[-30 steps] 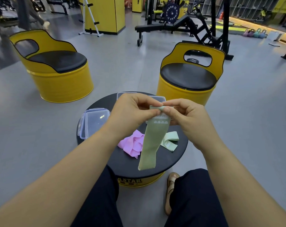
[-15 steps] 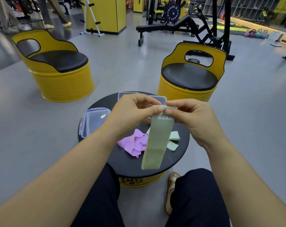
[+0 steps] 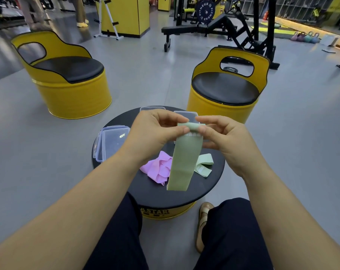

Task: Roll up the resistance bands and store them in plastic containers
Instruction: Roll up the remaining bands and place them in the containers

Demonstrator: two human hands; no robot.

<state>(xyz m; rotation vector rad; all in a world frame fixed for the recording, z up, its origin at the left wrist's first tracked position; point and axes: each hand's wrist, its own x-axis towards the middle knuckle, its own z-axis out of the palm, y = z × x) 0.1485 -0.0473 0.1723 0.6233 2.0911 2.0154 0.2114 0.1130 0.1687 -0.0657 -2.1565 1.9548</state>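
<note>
Gym floor (image 3: 145, 78) all round, grey. Yellow barrel seats (image 3: 71, 88) and a weight bench (image 3: 204, 28) sit well apart from the work, so no obstruction there. Round black tabletop (image 3: 204, 190) sits just ahead of the knees and carries the rest.

On its left edge is a clear container (image 3: 112, 141), lid apparently clipped on. Two more containers (image 3: 152, 108) are at the far edge, partly hidden behind the hands, so can't tell whether they're lidded or not.

Pink band (image 3: 157, 168) lies crumpled mid-table, w/ a pale green band (image 3: 203, 165) folded just beside it on the right.

Green band (image 3: 184, 162) is held up above the tabletop, top edge turned over into the start of a roll, rest hanging free over the other two bands.

Left hand (image 3: 151, 133) and right hand (image 3: 227, 137) meet at that top edge. Fingers (image 3: 184, 130) of both are curled in, thumb and forefinger pinching the rolled lip.

Risks, as I judge them:
- Roll is only a turn or so in. Stretchy, springy material prob. unwinds if either pinch slackens.
- Uneven pull from one side would make it cone out sideways.
- Lid on the near container likely needs opening while one hand holds the roll, which is the moment to lose it.
</note>
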